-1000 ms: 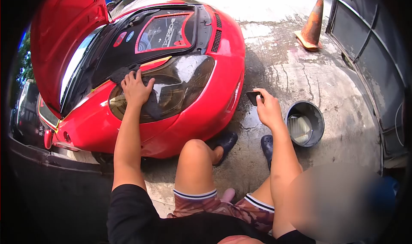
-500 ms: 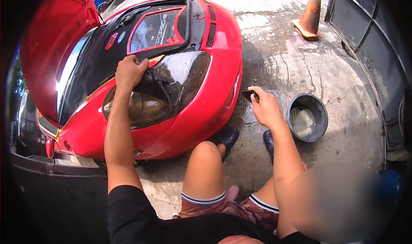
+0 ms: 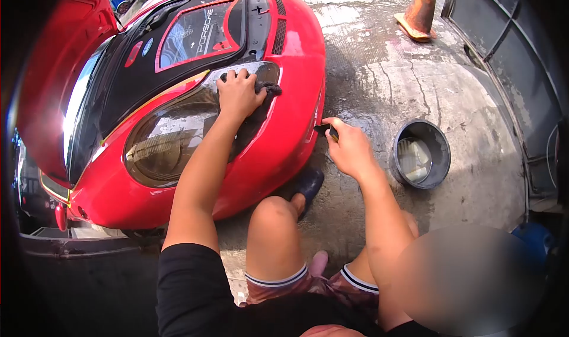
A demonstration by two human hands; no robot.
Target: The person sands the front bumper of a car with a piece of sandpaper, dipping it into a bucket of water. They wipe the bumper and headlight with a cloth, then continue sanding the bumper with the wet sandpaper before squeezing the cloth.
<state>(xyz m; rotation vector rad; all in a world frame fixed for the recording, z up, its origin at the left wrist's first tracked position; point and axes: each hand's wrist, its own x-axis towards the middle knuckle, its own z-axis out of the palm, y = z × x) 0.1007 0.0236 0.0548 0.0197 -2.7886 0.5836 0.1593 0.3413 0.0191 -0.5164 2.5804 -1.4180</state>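
My left hand (image 3: 238, 94) presses a dark cloth (image 3: 271, 88) onto the upper end of the headlight (image 3: 169, 138) of a red car (image 3: 299, 109). Its fingers are curled over the cloth, and the lens looks wet and glossy. My right hand (image 3: 348, 146) pinches a small black flat object (image 3: 323, 129) in the air beside the front bumper, between the car and the bucket.
A dark bucket (image 3: 422, 153) with something pale inside stands on the concrete at the right. Behind it are an orange cone (image 3: 419, 11) and a metal gate (image 3: 515, 52). The red lid (image 3: 65, 58) is raised at the left. My knees are below.
My left hand has slid right across the headlight with the cloth, from its upper left edge to its far end. My right hand has shifted slightly left and down. The view has shifted a little.
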